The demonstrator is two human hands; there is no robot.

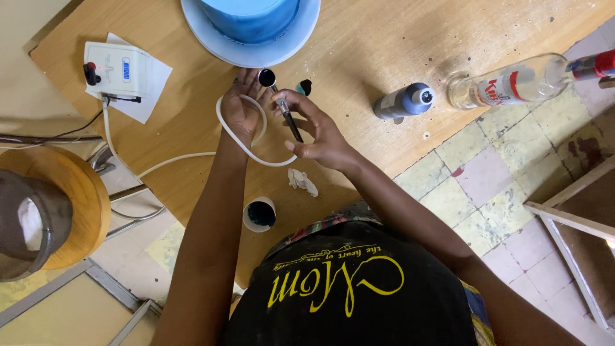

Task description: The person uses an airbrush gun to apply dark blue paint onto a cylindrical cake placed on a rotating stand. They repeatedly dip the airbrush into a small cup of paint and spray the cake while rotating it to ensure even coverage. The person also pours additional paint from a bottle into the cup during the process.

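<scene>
The right hand [320, 131] is closed in a pinch around a thin dark brush [289, 118], thumb and fingertips on the handle, with the tip pointing up toward a small round cap of dark colour [266, 77]. That cap sits at the fingertips of the left hand [242, 109], which lies palm-down on the tabletop [359, 51] with its fingers loosely curled about the cap; whether it truly grips the cap I cannot tell. A white hose [256, 157] loops around the left hand and wrist, then trails off to the left toward a small white box-shaped device [122, 67] with a red light, resting on a sheet of paper.

Just right of the cap is a small blob of teal and black colour [304, 86] on the wood. Above both hands stands a blue cake on a pale blue round board [250, 29], touching neither hand. Near the person's body lie a crumpled white tissue [302, 182] and a white cup [259, 214] with dark liquid inside. Further right, a dark blue bottle [403, 101] lies on its side, and beyond it 1 clear glass bottle [512, 80] with a red cap lies across the tabletop edge.
</scene>
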